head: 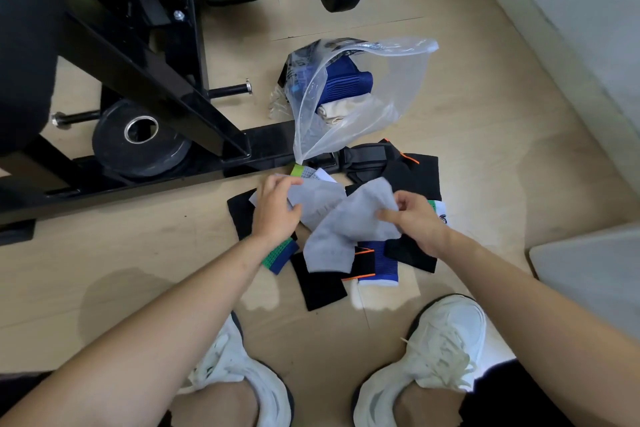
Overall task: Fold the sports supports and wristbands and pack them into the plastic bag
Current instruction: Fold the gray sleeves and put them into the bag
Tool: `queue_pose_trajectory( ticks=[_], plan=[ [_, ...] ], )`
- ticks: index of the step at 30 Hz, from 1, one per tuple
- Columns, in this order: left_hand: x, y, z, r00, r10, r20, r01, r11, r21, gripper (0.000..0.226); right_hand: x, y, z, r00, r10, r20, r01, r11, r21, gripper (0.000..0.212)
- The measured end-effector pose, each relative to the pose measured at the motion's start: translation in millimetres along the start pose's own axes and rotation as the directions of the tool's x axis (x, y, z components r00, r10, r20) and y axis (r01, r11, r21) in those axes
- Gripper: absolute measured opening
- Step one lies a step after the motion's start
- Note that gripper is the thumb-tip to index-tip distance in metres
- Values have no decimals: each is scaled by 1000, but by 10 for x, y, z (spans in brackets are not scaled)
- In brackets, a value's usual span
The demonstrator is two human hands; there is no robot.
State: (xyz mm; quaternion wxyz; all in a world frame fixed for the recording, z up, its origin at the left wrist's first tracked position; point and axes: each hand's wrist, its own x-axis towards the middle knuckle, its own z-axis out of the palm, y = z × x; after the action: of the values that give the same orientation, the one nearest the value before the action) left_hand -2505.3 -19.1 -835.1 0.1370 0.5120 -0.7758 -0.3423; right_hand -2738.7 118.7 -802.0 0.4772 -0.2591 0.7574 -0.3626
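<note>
Head view: the person crouches over a pale wood floor [502, 156], both bare forearms reaching forward; the left hand [275, 210] has its fingers curled round the upper left end of a grey support [341, 230], and the right hand [419, 222] pinches the right edge of the same grey cloth between thumb and forefinger; the cloth hangs crossed between the hands, and whether it is one piece or two cannot be told; under it lies a loose heap on the floor: a black support [415, 172] with orange trim at the far side, a green and blue wristband [278, 255] just beside the left wrist, a black wristband [320, 282] nearest the feet, and a blue wristband [377, 263] with a white edge touching it on the right; beyond the heap the clear bag [394, 80] lies on the floor with its mouth open toward the person, its lower lip touching the black support; inside it sit a blue support [346, 80] and, in front of that, a cream roll [336, 111]; to the left stands a black frame [145, 66] with a weight plate [138, 140] on its base; two white shoes [438, 357] show at the bottom edge.
</note>
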Motion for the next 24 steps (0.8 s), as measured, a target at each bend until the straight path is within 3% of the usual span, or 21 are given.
queue_pose_trajectory(
  ticks=[2, 6, 8, 12, 15, 17, 20, 24],
  plan=[
    [143, -142, -26, 976, 172, 132, -202, 943, 265, 62, 8, -32, -82, 998, -10, -59, 7, 998, -54, 24],
    [338, -197, -36, 899, 198, 390, -389, 770, 506, 67, 26, -22, -208, 977, -40, -209, -1, 982, -190, 28],
    [382, -210, -17, 894, 212, 395, -403, 765, 502, 62, 47, 4, -282, 962, -50, -269, -7, 978, -207, 31],
    [437, -242, -31, 907, 188, 376, -339, 856, 390, 55, 67, -22, -511, 904, -85, -419, -14, 973, -229, 25],
    [414, -257, -73, 850, 234, 471, -476, 724, 499, 70, 80, -22, -653, 900, -76, -428, -23, 975, -220, 21],
    [365, -244, -83, 837, 299, 459, -534, 633, 561, 70, 83, 15, -688, 925, -57, -376, -23, 979, -204, 22],
    [344, -248, -24, 826, 364, 430, -561, 602, 568, 53, 101, 84, -720, 944, -40, -328, -8, 990, -143, 22],
    [365, -179, -22, 854, 432, 290, -519, 731, 443, 18, 115, 127, -777, 959, 3, -283, 6, 1000, 28, 14]
  ],
)
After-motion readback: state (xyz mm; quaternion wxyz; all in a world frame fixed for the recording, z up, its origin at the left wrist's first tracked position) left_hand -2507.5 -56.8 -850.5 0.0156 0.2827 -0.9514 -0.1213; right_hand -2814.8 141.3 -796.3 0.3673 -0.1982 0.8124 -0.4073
